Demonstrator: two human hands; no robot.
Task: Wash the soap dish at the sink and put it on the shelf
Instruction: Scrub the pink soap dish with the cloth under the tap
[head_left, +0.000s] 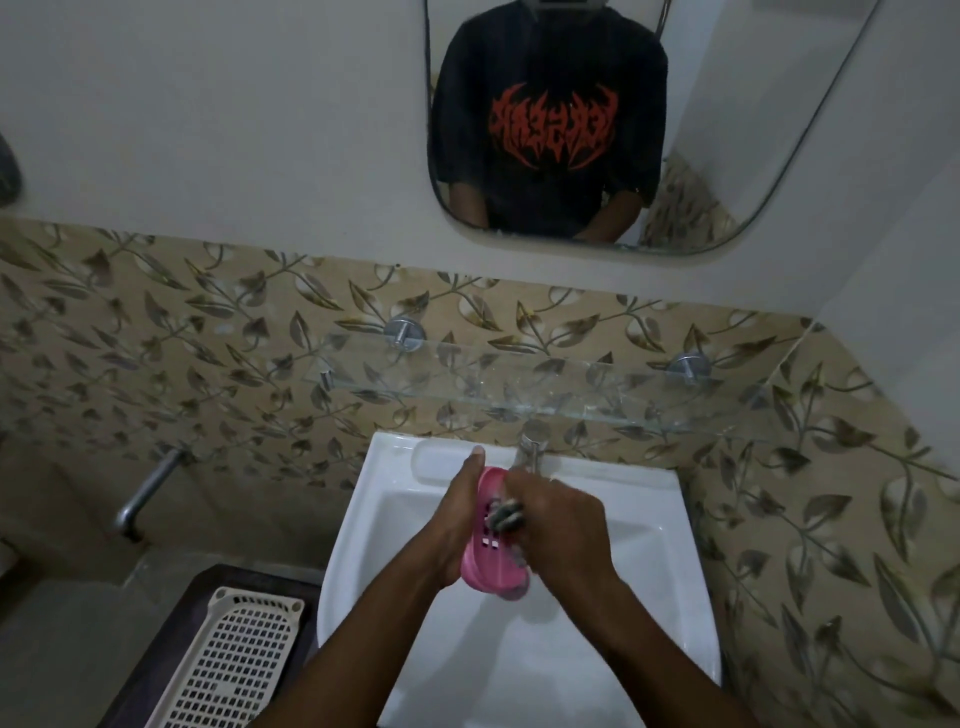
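Observation:
A pink slotted soap dish is held over the white sink, just below the metal tap. My left hand grips the dish along its left side, thumb stretched toward the tap. My right hand grips a dark metallic scrubber and presses it into the dish's inner face. The glass shelf hangs on the tiled wall above the sink, held by two round metal brackets.
A mirror above shows a person in a black shirt with red print. A metal pipe tap juts from the wall at left. A white perforated plastic basket lies on a dark surface left of the sink.

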